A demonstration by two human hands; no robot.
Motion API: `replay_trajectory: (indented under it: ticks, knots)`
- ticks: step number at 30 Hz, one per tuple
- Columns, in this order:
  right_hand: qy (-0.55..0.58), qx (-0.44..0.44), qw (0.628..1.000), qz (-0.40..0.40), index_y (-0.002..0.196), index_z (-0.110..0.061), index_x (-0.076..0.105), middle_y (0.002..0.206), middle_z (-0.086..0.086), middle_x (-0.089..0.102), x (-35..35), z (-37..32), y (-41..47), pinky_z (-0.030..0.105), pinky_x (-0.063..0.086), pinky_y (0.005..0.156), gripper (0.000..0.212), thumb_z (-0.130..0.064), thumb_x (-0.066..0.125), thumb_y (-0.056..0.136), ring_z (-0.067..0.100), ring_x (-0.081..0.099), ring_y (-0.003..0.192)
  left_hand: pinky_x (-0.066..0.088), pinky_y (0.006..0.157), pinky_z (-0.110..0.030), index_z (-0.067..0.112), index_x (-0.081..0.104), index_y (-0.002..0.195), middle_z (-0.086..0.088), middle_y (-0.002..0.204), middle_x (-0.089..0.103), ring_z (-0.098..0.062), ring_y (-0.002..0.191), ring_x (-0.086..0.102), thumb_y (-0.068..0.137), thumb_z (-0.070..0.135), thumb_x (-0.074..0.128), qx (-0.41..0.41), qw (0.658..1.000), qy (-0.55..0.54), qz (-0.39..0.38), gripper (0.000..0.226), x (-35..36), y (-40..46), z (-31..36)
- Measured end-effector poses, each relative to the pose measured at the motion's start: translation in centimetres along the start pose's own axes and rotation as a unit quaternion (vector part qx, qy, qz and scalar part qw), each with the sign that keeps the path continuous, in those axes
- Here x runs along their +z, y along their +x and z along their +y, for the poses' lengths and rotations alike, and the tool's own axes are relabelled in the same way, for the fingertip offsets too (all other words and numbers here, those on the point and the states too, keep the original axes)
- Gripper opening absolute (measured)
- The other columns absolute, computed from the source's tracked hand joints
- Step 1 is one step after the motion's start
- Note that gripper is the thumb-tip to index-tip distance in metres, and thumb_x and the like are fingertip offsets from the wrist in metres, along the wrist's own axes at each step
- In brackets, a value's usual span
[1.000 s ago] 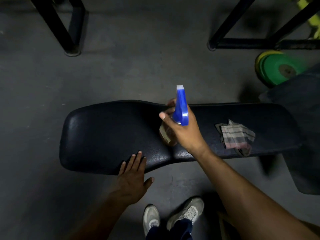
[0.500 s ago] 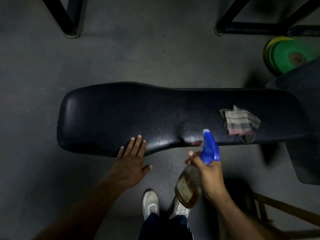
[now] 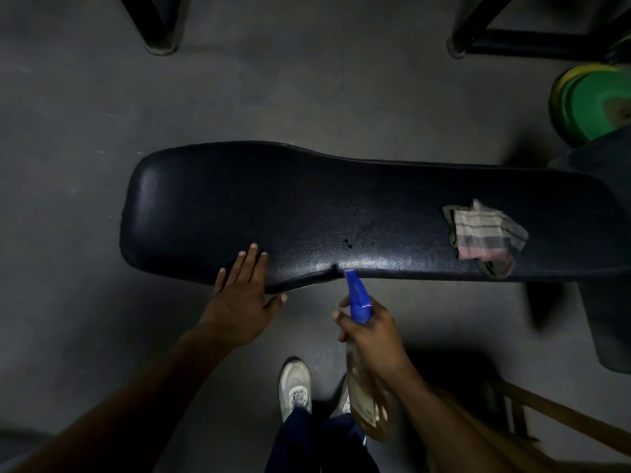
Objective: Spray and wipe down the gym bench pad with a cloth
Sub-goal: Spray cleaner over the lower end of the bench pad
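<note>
A long black bench pad (image 3: 307, 213) lies across the middle of the view, with small wet spots near its centre. A checked cloth (image 3: 485, 233) sits crumpled on the pad's right part, near its front edge. My right hand (image 3: 372, 332) grips a spray bottle (image 3: 358, 295) with a blue trigger head and a brownish body, held just in front of the pad's near edge, nozzle pointing at the pad. My left hand (image 3: 242, 295) lies flat with straight fingers on the pad's near edge, left of the bottle.
Black metal frame legs (image 3: 157, 25) stand on the grey floor beyond the pad. Green and yellow weight plates (image 3: 594, 104) lean at the far right. A dark bulky object (image 3: 607, 302) is at the right edge. My shoes (image 3: 295, 387) are below the pad.
My right hand drew the spray bottle back from above the pad's middle to just in front of its near edge. The left hand stayed on the pad edge.
</note>
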State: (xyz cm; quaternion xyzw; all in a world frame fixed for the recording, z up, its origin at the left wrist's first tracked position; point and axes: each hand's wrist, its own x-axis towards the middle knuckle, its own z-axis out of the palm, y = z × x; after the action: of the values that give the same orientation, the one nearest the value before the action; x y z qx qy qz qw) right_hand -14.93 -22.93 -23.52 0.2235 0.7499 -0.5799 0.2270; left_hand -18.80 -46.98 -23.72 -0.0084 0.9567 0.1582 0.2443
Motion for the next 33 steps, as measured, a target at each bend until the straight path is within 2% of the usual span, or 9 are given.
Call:
replay_trajectory:
  ticks: [3, 9, 13, 16, 19, 21, 25, 28, 33]
  knots:
    - [-0.024, -0.009, 0.999, -0.041, 0.088, -0.017, 0.065, 0.081, 0.012, 0.072, 1.3, -0.2, -0.3, 0.045, 0.059, 0.075, 0.015, -0.020, 0.080, 0.087, 0.020, 0.070, 0.065, 0.000, 0.123, -0.045, 0.018, 0.003, 0.160, 0.000, 0.168, -0.012, -0.018, 0.154, -0.009, 0.095, 0.060, 0.044, -0.034, 0.999, 0.005, 0.017, 0.088, -0.4, -0.1, -1.0]
    - [-0.078, -0.030, 0.992, -0.099, 0.090, -0.032, 0.065, 0.076, 0.001, 0.072, 4.0, -1.5, -0.9, 0.044, 0.062, 0.079, 0.020, -0.043, 0.078, 0.080, 0.019, 0.073, 0.073, -0.001, 0.122, -0.046, 0.019, -0.007, 0.159, -0.001, 0.166, -0.019, -0.018, 0.153, -0.014, 0.095, 0.063, 0.042, -0.095, 0.995, 0.010, -0.008, 0.092, -1.0, -0.5, -2.9]
    - [-0.074, -0.052, 0.990, -0.106, 0.088, -0.026, 0.065, 0.080, 0.009, 0.072, 4.6, -3.0, -0.6, 0.052, 0.060, 0.082, 0.034, -0.056, 0.072, 0.073, 0.028, 0.072, 0.076, 0.000, 0.123, -0.046, 0.019, -0.010, 0.158, -0.001, 0.165, -0.021, -0.019, 0.153, -0.013, 0.095, 0.062, 0.042, -0.095, 0.995, 0.009, -0.024, 0.092, -1.2, -1.0, -3.0]
    - [-0.061, -0.056, 0.994, -0.072, 0.093, -0.027, 0.067, 0.079, 0.007, 0.073, 4.1, -3.9, -0.1, 0.042, 0.060, 0.076, 0.022, -0.041, 0.080, 0.082, 0.026, 0.073, 0.075, 0.002, 0.124, -0.047, 0.018, -0.008, 0.159, -0.002, 0.166, -0.018, -0.020, 0.154, -0.010, 0.096, 0.062, 0.041, -0.094, 0.995, -0.001, -0.017, 0.091, -1.1, -1.2, -3.1]
    - [-0.052, -0.058, 0.997, -0.023, 0.085, -0.025, 0.068, 0.070, 0.003, 0.072, 2.7, -4.1, 0.5, 0.031, 0.054, 0.067, 0.013, -0.024, 0.081, 0.086, 0.022, 0.071, 0.066, 0.002, 0.124, -0.045, 0.017, -0.007, 0.159, -0.002, 0.167, -0.016, -0.020, 0.154, -0.010, 0.096, 0.062, 0.039, -0.091, 0.996, -0.004, -0.015, 0.090, -1.1, -1.6, -2.9]
    - [-0.049, -0.057, 0.997, 0.002, 0.083, -0.023, 0.068, 0.067, 0.004, 0.071, 1.3, -4.1, 1.1, 0.032, 0.054, 0.068, 0.013, -0.023, 0.080, 0.087, 0.025, 0.071, 0.065, 0.001, 0.124, -0.044, 0.017, -0.007, 0.159, -0.002, 0.167, -0.017, -0.019, 0.154, -0.011, 0.096, 0.061, 0.039, -0.087, 0.996, -0.003, -0.010, 0.090, -1.3, -1.6, -2.8]
    - [-0.031, -0.043, 0.998, 0.027, 0.087, -0.016, 0.068, 0.069, 0.009, 0.070, -2.0, -4.0, 2.6, 0.039, 0.056, 0.072, 0.012, -0.022, 0.079, 0.089, 0.016, 0.068, 0.061, 0.000, 0.123, -0.044, 0.015, -0.005, 0.159, -0.003, 0.167, -0.015, -0.019, 0.154, -0.010, 0.096, 0.060, 0.041, -0.077, 0.997, 0.009, 0.014, 0.091, -1.7, -0.7, -2.8]
    - [-0.030, -0.044, 0.997, 0.059, 0.085, -0.013, 0.067, 0.065, 0.008, 0.068, -3.7, -3.5, 3.8, 0.043, 0.055, 0.071, 0.016, -0.020, 0.081, 0.088, 0.018, 0.066, 0.058, -0.002, 0.123, -0.044, 0.016, -0.008, 0.158, -0.002, 0.166, -0.018, -0.019, 0.153, -0.014, 0.095, 0.061, 0.040, -0.073, 0.997, 0.019, 0.010, 0.091, -1.9, 0.6, -3.1]
    - [-0.024, -0.057, 0.996, 0.067, 0.088, -0.010, 0.066, 0.068, 0.007, 0.067, -3.8, -4.4, 5.3, 0.035, 0.052, 0.064, 0.017, -0.019, 0.081, 0.088, 0.016, 0.067, 0.058, -0.002, 0.124, -0.045, 0.017, -0.012, 0.158, -0.002, 0.165, -0.022, -0.019, 0.153, -0.016, 0.094, 0.064, 0.040, -0.090, 0.996, 0.025, -0.004, 0.095, -2.7, 2.3, -4.4]
